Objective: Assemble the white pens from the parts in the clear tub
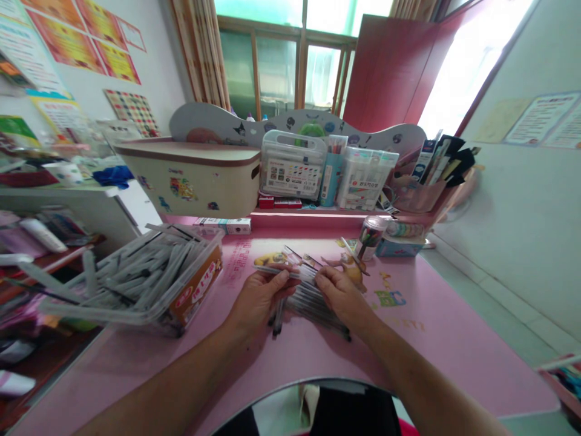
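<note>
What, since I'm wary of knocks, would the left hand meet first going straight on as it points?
Probably the right hand, ahead of the left hand; depth is unclear, so the pens may come first.

Free desk [463, 351] stretches right of the right hand [338, 287]; a narrower gap separates the left hand [265, 290] from the full bin [202, 287], which blocks the left. 3 obstacles stand ahead: the shelf [318, 214] across the back, the jar [371, 235] and the blue box [397, 248].
</note>
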The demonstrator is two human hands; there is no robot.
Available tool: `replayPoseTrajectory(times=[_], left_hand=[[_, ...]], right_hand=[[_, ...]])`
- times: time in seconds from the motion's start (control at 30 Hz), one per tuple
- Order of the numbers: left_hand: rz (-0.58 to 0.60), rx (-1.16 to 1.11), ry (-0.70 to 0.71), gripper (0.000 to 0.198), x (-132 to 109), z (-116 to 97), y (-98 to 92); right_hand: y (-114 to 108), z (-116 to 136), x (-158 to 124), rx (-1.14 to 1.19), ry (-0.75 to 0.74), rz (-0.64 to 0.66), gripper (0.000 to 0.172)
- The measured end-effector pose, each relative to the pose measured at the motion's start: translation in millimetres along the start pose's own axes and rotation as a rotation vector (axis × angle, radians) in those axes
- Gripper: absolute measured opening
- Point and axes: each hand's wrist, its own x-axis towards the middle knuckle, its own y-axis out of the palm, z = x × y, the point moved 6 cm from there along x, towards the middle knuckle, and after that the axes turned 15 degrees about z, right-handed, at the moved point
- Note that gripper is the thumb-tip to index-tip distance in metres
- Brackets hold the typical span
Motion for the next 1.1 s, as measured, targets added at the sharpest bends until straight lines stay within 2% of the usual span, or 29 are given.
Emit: replayPoseTrajectory(times=[0.1,0.2,0.3,0.47,0.57,0.67,0.83,0.9,1.03,1.1], left_hand=[[0.014,-0.055,0.015,0.017,0.6,2.1,-0.5],[0.026,-0.065,0.027,0.019,0.8,2.9,-1.6],[0.032,-0.042,0.027,0.020,1.0,3.2,-2.2],[0.037,-0.028,0.043,0.021,1.0,1.5,-2.2],[0.060,-0.020,0.043,0.020,0.8,1.3,-0.6],[0.053,-0.014,0.029,0.020,0.2,2.0,-0.2],[0.039,-0.030,0.044,0.021,-0.8,-0.1,0.8],[0.043,-0.033,0.045,0.021,-1.2,-0.4,2.0],[0.032,-0.024,0.045,0.020,-2.7,0.1,3.5],[0.017,-0.025,0.048,0.019,-3.5,0.3,2.6]], right_hand=[[-0.3,2.0,-0.7,0.047,-0.046,-0.014,0.026],[2.0,-0.4,-0.9,0.056,-0.009,0.011,0.026],[4.1,-2.1,-0.9,-0.037,0.048,0.039,0.043],[2.4,1.8,-2.0,0.037,-0.033,-0.009,0.023],[2.6,-2.1,-1.7,0.098,-0.014,-0.006,0.031],[2.2,-5.3,-1.4,0.047,0.045,-0.005,0.045],[1.4,3.9,-3.0,0.065,-0.031,-0.036,0.025],[2.0,3.4,-2.9,0.102,-0.029,-0.028,0.025],[3.0,-5.2,-0.6,0.055,0.051,0.020,0.044],[2.5,-5.4,-0.4,0.045,0.039,0.021,0.037]])
